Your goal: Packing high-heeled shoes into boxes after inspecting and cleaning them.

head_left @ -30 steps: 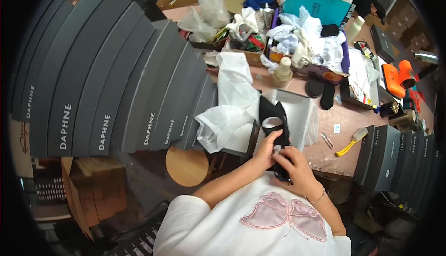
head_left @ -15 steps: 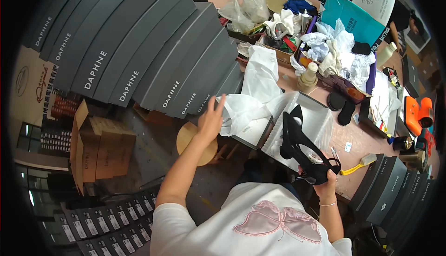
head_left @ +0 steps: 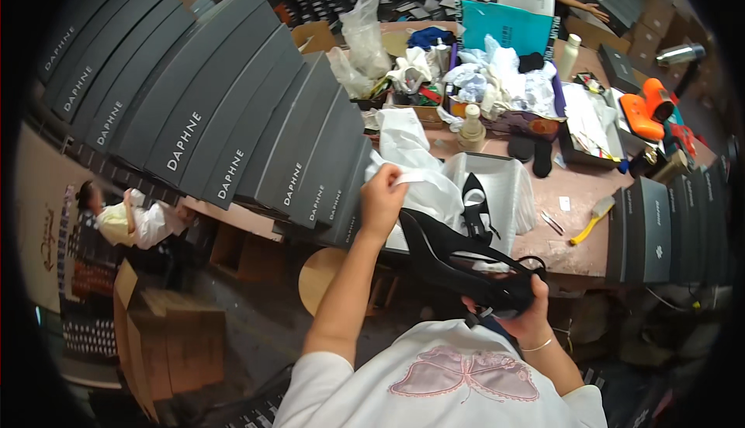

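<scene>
My left hand (head_left: pixel 383 201) pinches the edge of white tissue paper (head_left: pixel 441 199), which spreads over the open shoe box's left part. My right hand (head_left: pixel 521 313) grips a black slingback heeled shoe (head_left: pixel 444 251) by its heel end. The shoe's toe points up and left, above the near edge of the box. Another black heeled shoe (head_left: pixel 475 209) lies in the white-lined box part (head_left: pixel 508 176) beyond it. The held shoe hides some of the box.
Grey shoe boxes (head_left: pixel 209 110) rise in stacks at left, with more boxes (head_left: pixel 648 230) at right. A yellow-handled brush (head_left: pixel 592 220), tweezers (head_left: pixel 552 223) and a pump bottle (head_left: pixel 471 128) stand or lie on the pink table (head_left: pixel 543 257). A round stool (head_left: pixel 322 280) is below.
My left hand has moved right and closed on the tissue paper. My right hand has drawn the shoe nearer and turned its toe left. The view has shifted, bringing a person at left into sight.
</scene>
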Demonstrator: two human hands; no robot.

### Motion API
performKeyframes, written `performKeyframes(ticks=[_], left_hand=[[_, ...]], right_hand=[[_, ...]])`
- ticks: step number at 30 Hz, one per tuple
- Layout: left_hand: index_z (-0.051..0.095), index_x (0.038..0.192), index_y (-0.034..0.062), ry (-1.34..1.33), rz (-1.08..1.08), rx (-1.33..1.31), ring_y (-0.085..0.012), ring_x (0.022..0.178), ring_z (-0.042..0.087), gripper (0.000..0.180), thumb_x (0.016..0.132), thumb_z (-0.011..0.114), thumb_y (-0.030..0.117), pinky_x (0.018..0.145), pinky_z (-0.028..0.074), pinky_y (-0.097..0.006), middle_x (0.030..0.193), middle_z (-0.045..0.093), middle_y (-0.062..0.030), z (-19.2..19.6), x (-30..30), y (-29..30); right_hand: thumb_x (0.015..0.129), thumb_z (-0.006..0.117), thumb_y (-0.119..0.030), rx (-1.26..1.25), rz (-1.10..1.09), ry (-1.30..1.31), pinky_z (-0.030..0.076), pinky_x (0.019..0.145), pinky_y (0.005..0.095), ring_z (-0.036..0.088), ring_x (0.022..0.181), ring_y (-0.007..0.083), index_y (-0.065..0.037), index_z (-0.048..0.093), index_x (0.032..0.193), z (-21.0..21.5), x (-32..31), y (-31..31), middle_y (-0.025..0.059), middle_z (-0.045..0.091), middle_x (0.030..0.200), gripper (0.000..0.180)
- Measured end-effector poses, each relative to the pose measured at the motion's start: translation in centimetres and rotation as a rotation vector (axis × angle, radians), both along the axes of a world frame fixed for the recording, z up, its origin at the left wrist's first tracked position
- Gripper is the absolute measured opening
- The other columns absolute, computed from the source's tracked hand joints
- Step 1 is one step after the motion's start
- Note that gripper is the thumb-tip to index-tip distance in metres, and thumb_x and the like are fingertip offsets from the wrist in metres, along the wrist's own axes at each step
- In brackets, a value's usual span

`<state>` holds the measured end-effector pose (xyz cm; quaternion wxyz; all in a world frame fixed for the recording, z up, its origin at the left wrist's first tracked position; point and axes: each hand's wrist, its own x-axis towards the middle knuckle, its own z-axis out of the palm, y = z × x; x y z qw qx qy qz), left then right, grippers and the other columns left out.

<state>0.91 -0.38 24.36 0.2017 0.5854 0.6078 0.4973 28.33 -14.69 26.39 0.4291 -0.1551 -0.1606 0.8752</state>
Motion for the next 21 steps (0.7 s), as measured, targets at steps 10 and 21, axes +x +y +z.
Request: performKeyframes(ticks=[10,21], left_hand=[[0.063,0.094,0.0000,0.096,-0.131,-0.067,-0.0192,0.072,0.062,0.013,0.081,0.060,0.002,0.066,0.049,-0.031,0.088,0.065,-0.0101,-4.8,-3.4,-10.1],[0.066,0.093,-0.0026,0.051,-0.137,-0.081,-0.0204,0.070,0.060,0.014,0.085,0.063,0.008,0.065,0.047,-0.029,0.078,0.061,-0.0117,-2.5,0.1,-10.5]], right_hand=[[0.090,0.050,-0.048,-0.382,-0.337,0.077,0.053,0.090,0.0480,0.061,0.103,0.0420,-0.004,0.058,0.117,-3.6,-3.3,-2.0,0.0180,0.062,0.114,0.052],[0.090,0.048,-0.052,-0.424,-0.247,0.231,0.057,0.084,0.0442,0.065,0.095,0.0417,-0.002,0.059,0.115,-5.5,-2.4,-3.5,0.0184,0.065,0.107,0.057]])
